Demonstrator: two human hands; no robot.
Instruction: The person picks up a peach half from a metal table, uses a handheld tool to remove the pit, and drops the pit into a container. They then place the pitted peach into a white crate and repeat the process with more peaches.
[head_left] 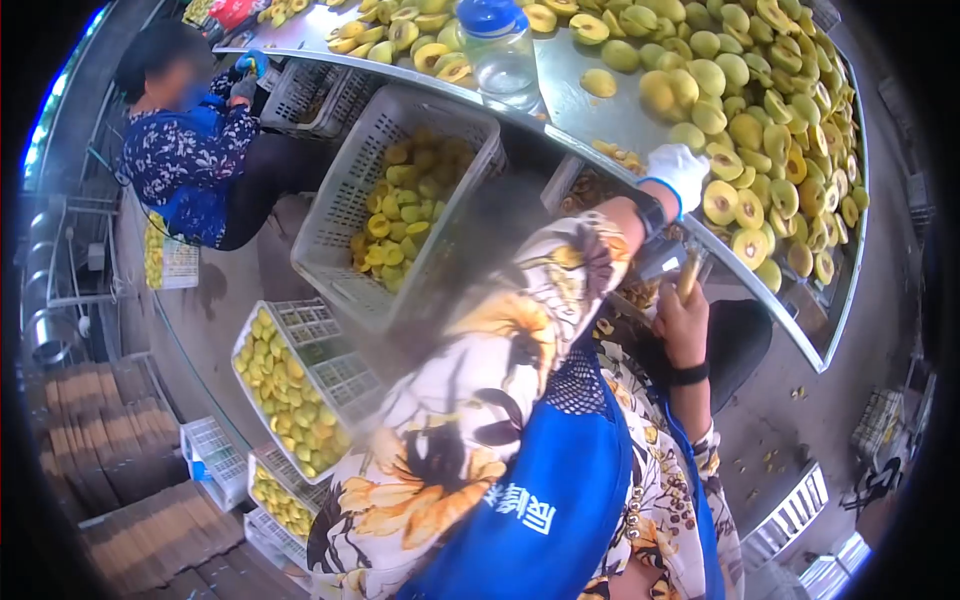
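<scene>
My left hand (678,174), in a white glove, reaches over the table's near edge beside the heap of halved yellow-green fruit (745,205). The glove's fingers blend together against the pile. Below the edge, my right hand (683,322) is bare and closed around a tool with a tan, wood-like handle (689,274). Shiny metal shows around it, but I cannot tell the tool's kind. Several of the fruit halves show brown hollows at their centres.
A jar with a blue lid (503,65) stands on the metal table (570,85). To the left are a large crate (330,225) of fruit pieces and a filled smaller crate (285,315). A seated co-worker (185,150) is at the upper left, and stacked brown trays (130,430) stand lower left.
</scene>
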